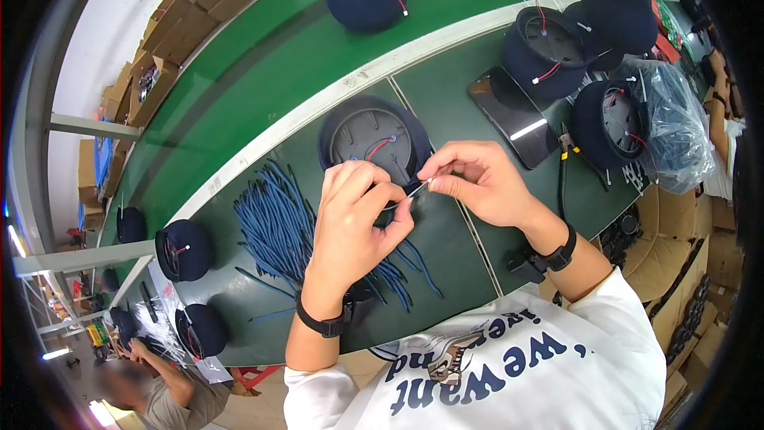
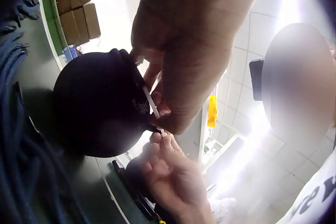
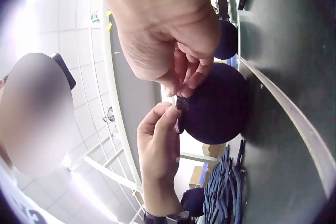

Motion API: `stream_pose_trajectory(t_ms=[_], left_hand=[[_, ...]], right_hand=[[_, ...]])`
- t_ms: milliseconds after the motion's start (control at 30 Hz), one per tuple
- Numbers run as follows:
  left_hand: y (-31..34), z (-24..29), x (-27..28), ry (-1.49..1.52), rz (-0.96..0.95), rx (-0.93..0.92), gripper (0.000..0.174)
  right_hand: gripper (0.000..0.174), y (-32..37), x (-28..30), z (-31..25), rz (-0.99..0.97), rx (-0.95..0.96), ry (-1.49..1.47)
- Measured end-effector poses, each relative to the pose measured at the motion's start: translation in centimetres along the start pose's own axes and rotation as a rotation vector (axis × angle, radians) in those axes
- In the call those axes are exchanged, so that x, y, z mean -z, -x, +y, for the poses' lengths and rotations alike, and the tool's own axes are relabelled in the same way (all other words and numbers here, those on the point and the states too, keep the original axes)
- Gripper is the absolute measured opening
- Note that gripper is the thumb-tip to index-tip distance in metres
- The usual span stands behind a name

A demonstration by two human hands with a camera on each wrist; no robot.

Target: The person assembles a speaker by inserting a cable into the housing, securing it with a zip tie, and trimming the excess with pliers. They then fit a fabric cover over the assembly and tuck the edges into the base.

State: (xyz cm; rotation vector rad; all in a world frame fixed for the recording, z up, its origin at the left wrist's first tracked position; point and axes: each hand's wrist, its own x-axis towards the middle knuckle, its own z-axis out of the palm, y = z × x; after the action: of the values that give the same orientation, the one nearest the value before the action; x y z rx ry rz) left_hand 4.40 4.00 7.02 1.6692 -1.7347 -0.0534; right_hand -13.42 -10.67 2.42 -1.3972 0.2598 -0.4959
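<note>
A round shell covered in dark navy fabric (image 1: 412, 129) sits on the table with its hollow side up, showing a grey plastic inside and red and blue wires (image 1: 380, 146). At its near rim, my left hand (image 1: 358, 203) and right hand (image 1: 481, 183) meet fingertip to fingertip. Between them runs a thin white cable tie (image 2: 151, 103), pinched by thumb and fingers on both sides. Part of it is hidden behind the fingers. In the right wrist view, the fingertips are right at the shell's edge, beside a patch of dark mesh (image 3: 183, 103).
A pile of blue cords (image 1: 274, 219) lies left of the shell, some under my left forearm. To the right are a black phone (image 1: 516, 116), yellow-handled cutters (image 1: 566, 143), several more shells (image 1: 549, 40) and a clear plastic bag (image 1: 676, 124). Another person (image 1: 171, 386) sits at lower left.
</note>
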Motion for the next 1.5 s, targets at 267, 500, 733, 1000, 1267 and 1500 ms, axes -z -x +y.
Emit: stream_pose_trajectory(t_ms=[267,500,733,1000,1267,1500], left_hand=[[-0.6,0.9,-0.5,-0.003,0.124,-0.012,0.031],[0.7,-0.9,-2.1,-0.188,0.112,-0.294,0.032],[0.4,-0.5,-2.6,-0.136,0.166,-0.327,0.030],[0.9,-1.4,-2.2,-0.255,0.231,-0.305,0.036],[2.6,-7.0,4.5,0.199,-0.083,0.290,0.156],[1.7,-7.9,-2.2,0.529,-0.092,0.260,0.150]], right_hand=[[0.004,0.3,-0.8,0.3,0.078,-0.032,-0.185],[0.008,0.3,0.7,0.0,0.014,0.137,0.004],[0.010,0.6,0.1,-1.1,-0.017,-0.003,-0.011],[0.011,1.3,4.4,-3.9,-0.141,0.021,0.180],[0.060,-1.4,6.0,0.0,0.038,-0.050,0.213],[0.141,-3.7,1.1,0.5,-0.192,0.109,0.517]])
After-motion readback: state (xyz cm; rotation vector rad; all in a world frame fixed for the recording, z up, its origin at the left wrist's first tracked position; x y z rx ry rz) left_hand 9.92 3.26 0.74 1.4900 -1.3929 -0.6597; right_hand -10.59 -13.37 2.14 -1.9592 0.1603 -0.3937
